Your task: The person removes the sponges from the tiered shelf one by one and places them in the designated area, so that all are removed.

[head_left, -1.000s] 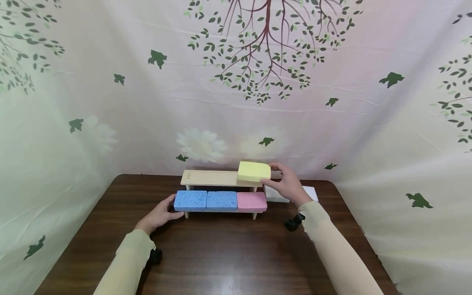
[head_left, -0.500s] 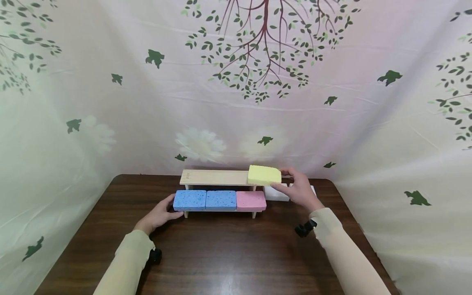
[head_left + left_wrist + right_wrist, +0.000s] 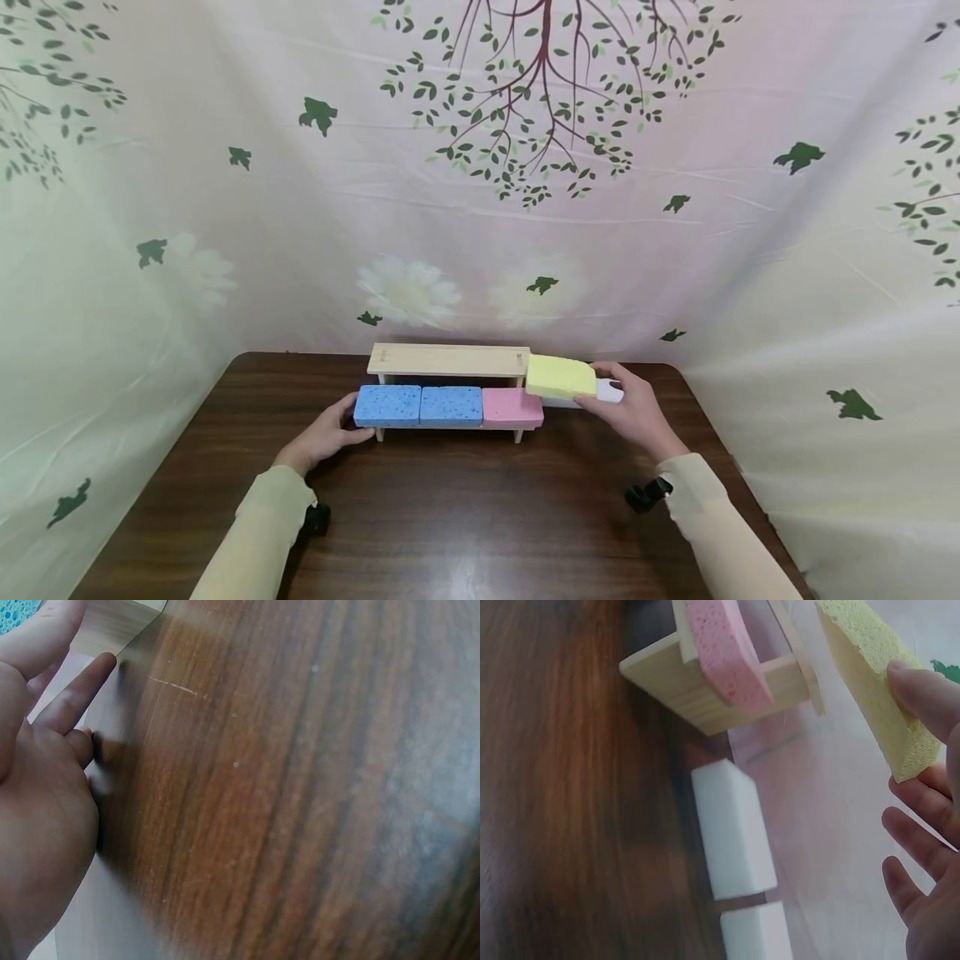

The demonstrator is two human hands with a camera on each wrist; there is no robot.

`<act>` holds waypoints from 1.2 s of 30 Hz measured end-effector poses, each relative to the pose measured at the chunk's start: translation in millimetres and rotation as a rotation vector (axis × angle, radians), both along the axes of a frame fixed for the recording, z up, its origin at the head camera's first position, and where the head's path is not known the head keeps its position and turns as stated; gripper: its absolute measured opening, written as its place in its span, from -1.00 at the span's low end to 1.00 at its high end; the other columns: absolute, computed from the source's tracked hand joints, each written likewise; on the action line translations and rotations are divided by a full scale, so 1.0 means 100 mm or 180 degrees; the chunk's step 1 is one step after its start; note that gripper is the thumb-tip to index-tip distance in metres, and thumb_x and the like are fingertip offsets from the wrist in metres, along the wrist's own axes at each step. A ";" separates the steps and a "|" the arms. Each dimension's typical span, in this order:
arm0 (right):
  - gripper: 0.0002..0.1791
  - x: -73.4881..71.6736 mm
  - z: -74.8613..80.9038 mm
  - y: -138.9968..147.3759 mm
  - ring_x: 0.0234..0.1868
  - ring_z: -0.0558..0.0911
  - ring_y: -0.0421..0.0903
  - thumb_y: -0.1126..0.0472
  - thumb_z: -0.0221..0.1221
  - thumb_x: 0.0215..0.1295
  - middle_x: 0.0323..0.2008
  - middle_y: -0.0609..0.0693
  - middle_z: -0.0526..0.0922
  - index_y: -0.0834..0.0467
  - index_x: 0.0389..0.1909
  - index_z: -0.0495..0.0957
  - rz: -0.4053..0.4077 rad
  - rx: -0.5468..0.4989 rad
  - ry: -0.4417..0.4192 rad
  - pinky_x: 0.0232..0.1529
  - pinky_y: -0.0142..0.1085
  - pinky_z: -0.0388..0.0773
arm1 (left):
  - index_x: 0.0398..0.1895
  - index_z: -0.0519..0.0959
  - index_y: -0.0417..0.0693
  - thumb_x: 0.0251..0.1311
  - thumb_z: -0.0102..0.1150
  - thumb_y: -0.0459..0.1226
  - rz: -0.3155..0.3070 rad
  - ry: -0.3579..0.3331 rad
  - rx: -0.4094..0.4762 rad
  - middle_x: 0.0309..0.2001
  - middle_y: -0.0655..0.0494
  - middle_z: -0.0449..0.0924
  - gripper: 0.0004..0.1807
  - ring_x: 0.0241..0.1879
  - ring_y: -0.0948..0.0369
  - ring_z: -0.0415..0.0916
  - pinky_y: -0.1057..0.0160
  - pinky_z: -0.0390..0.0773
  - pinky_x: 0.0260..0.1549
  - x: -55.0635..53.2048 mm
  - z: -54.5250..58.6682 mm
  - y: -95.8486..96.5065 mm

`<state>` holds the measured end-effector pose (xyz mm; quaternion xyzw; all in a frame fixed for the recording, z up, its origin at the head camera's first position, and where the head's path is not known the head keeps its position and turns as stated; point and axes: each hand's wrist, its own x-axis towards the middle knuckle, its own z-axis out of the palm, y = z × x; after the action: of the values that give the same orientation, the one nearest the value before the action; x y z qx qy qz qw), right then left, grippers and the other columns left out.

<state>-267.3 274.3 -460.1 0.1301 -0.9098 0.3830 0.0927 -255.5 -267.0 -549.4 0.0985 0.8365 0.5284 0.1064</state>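
At the far left, the person's left hand [image 3: 326, 437] sits at the 9 o'clock end of a two-tier, pale wooden rack [image 3: 446, 359], its thumb in front and its other fingers behind; whether they grip or merely touch, I cannot tell. Next along the lower tier come a speckled blue rectangular sponge [image 3: 387, 405], a matching speckled blue sponge [image 3: 451, 406] and a pink rectangular sponge [image 3: 512, 406], set side by side; then, just off the upper tier's 3 o'clock end, a yellow rectangular sponge [image 3: 561, 376] hangs in the right hand [image 3: 637, 410], thumb and fingers pinching its right end. From that hand the yellow sponge lies toward 10 o'clock, its long axis running roughly 9 to 3 with the right end dipping slightly; the left hand is well apart from it. On the dark brown wooden table [image 3: 450, 517], past the rack's right end, a white rectangular block [image 3: 733, 832] and a second white block [image 3: 757, 934] form a row with a narrow gap; in the right wrist view the yellow sponge is clear of both, between 1 and 2 o'clock from the nearer block.
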 end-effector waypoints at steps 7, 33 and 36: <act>-0.29 0.13 -0.14 0.20 0.21 0.61 0.19 -0.11 0.49 0.26 0.19 0.11 0.65 0.05 0.35 0.51 0.0029 0.0025 0.0001 0.23 0.24 0.56 | 0.66 0.09 -0.14 0.35 0.42 -0.19 0.0021 -0.0033 -0.0041 0.58 -0.28 0.20 -0.05 0.56 -0.28 0.08 -0.40 0.03 0.50 0.00 -0.02 0.01; -0.26 0.30 -0.50 0.44 0.21 0.63 0.24 -0.09 0.44 0.34 0.25 0.22 0.62 0.11 0.42 0.45 -0.0025 0.0058 -0.0026 0.09 0.21 0.64 | 0.66 0.08 -0.19 0.31 0.45 -0.25 0.0021 0.0009 0.0130 0.58 -0.29 0.20 -0.02 0.58 -0.27 0.05 -0.37 0.07 0.50 0.01 0.01 0.00; -0.26 0.29 -0.56 0.46 0.24 0.61 0.25 -0.08 0.44 0.33 0.27 0.22 0.62 0.11 0.42 0.45 -0.0003 0.0036 -0.0073 0.13 0.26 0.60 | 0.66 0.09 -0.18 0.30 0.46 -0.25 0.0029 -0.0001 0.0160 0.57 -0.29 0.21 -0.02 0.57 -0.26 0.06 -0.37 0.07 0.50 0.00 0.00 0.01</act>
<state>-238.1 320.7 -516.0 0.1257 -0.9131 0.3793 0.0817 -255.2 -266.4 -549.3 0.0973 0.8234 0.5497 0.1016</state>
